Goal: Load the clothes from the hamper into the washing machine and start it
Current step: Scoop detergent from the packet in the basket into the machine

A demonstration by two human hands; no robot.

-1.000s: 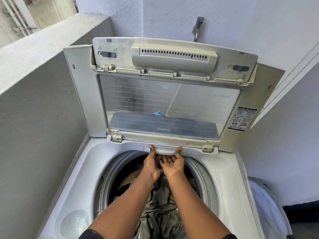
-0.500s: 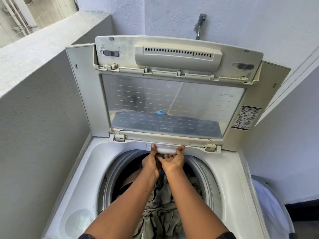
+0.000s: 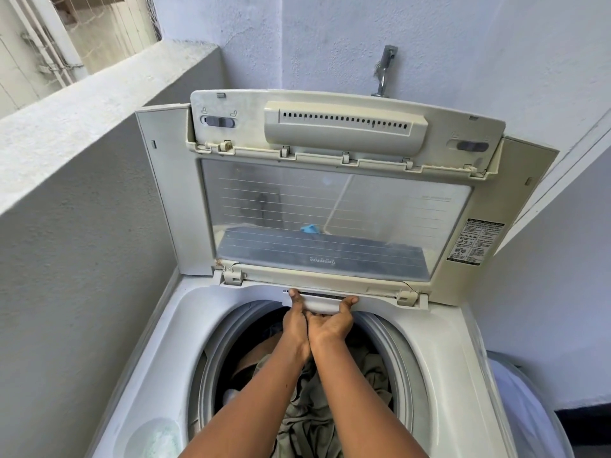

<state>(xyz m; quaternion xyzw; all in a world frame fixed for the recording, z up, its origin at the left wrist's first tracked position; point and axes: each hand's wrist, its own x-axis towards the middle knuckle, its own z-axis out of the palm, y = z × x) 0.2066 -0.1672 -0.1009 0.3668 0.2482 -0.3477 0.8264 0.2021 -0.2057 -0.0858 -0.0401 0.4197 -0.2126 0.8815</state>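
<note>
A white top-loading washing machine (image 3: 439, 375) stands below me with its folding lid (image 3: 330, 206) raised upright. Olive and dark clothes (image 3: 307, 421) lie in the drum. My left hand (image 3: 295, 320) and my right hand (image 3: 331, 323) reach over the drum side by side. Both grip a small white drawer (image 3: 320, 304) at the back rim of the opening, thumbs on top, fingers underneath. A dark slot shows just behind the drawer. The white mesh hamper (image 3: 525, 404) is at the right of the machine, mostly cut off.
A grey parapet wall (image 3: 82, 226) runs close along the left of the machine. A metal tap (image 3: 385, 71) sticks out of the back wall above the lid. A round frosted cap (image 3: 153, 439) sits in the machine's front left corner.
Both hands kept their hold on the white drawer, which has come out a little, showing a dark gap behind it. My head moved slightly closer.
</note>
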